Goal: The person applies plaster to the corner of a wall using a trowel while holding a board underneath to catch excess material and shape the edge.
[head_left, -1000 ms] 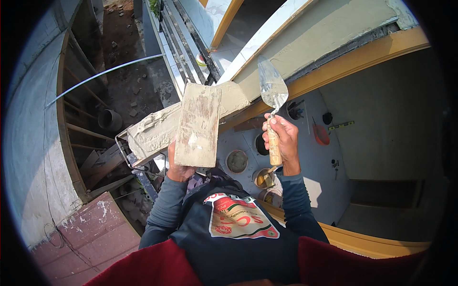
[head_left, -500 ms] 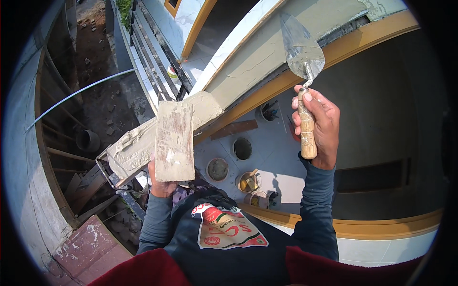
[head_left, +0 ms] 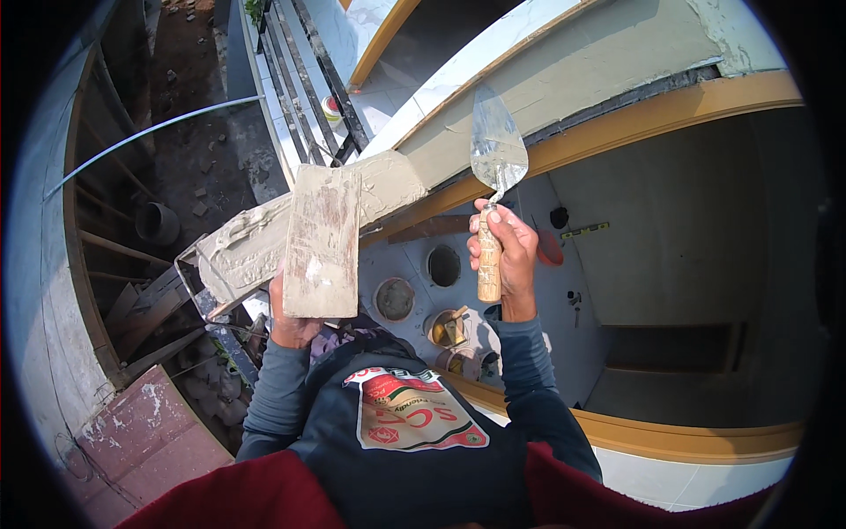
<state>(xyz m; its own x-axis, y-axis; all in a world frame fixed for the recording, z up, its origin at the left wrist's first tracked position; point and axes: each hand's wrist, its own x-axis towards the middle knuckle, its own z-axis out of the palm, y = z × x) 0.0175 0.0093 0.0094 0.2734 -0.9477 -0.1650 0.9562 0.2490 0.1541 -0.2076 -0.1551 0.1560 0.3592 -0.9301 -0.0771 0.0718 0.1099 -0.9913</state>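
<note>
My left hand (head_left: 293,319) is closed on a rectangular wooden float (head_left: 322,247), its pale, mortar-stained face turned up. The float covers most of the fingers and hides its grip. Beneath it runs a narrow ledge thick with wet grey mortar (head_left: 248,247). My right hand (head_left: 515,269) is wrapped round the wooden handle of a pointed trowel (head_left: 498,145). The metal blade points away from me, smeared with mortar near its heel. Past the blade, a smoothed band of grey plaster (head_left: 573,84) stretches to the upper right.
An orange-brown frame (head_left: 634,132) edges the plaster. Below it, several buckets (head_left: 394,300) stand on a tiled floor. A black metal railing (head_left: 304,79) rises at the far left-centre. Left of me a thin pale pipe (head_left: 159,137) crosses above rubble, and a reddish board (head_left: 150,423) lies near.
My right hand has brought the trowel left and slightly nearer to me, toward the float. The float stays over the ledge. The view has shifted a little.
</note>
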